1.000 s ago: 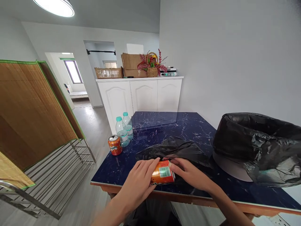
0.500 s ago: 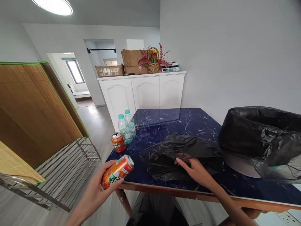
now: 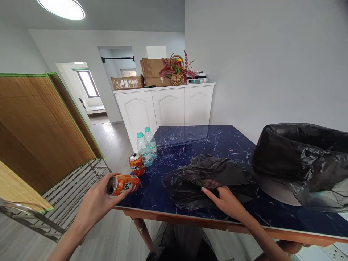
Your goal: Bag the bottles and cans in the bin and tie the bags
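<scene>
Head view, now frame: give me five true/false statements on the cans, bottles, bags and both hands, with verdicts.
1. The left hand holds an orange soda can on its side. True.
2. The right hand rests on a crumpled black bag lying on the table. True.
3. The other can lies tipped over. False: the second orange can stands upright near the table's left edge.
4. Three bottles stand behind it. False: there are two water bottles, both with teal caps.
5. The bin at the right is lined with black plastic. True.
</scene>
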{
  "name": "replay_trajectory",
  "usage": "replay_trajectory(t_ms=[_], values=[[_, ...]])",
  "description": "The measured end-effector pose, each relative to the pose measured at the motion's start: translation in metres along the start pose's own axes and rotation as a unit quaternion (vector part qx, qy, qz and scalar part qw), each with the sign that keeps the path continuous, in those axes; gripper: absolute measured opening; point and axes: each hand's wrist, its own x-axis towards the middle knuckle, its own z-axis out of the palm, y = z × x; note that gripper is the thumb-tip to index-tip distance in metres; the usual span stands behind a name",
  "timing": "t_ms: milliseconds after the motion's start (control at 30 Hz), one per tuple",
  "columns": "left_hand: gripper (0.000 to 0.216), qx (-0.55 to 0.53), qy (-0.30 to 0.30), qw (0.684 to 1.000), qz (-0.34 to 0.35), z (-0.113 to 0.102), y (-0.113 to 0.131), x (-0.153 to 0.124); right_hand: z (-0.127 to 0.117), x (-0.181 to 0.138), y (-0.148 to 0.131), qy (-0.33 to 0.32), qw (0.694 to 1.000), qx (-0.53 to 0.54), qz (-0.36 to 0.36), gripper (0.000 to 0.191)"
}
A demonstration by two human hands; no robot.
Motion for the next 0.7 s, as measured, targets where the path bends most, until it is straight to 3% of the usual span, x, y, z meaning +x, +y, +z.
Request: replay_trajectory(t_ms=[333,567,700], values=[[0.102,0.009,-0.125,0.99,-0.066,0.01,-0.006,0.028,0.001,0.0,0.003,0.008,1.0,-0.004,-0.005,0.049],[0.104,-0.018,-0.113,0.993,-0.042,0.026,-0.023,0.043,0.0,-0.001,-0.001,0.009,1.0,-0.017,-0.006,0.052],[0.112,0.0,-0.09,0.994,-0.059,0.036,-0.023,0.038,0.0,-0.002,-0.001,0.002,1.0,-0.023,-0.003,0.054]])
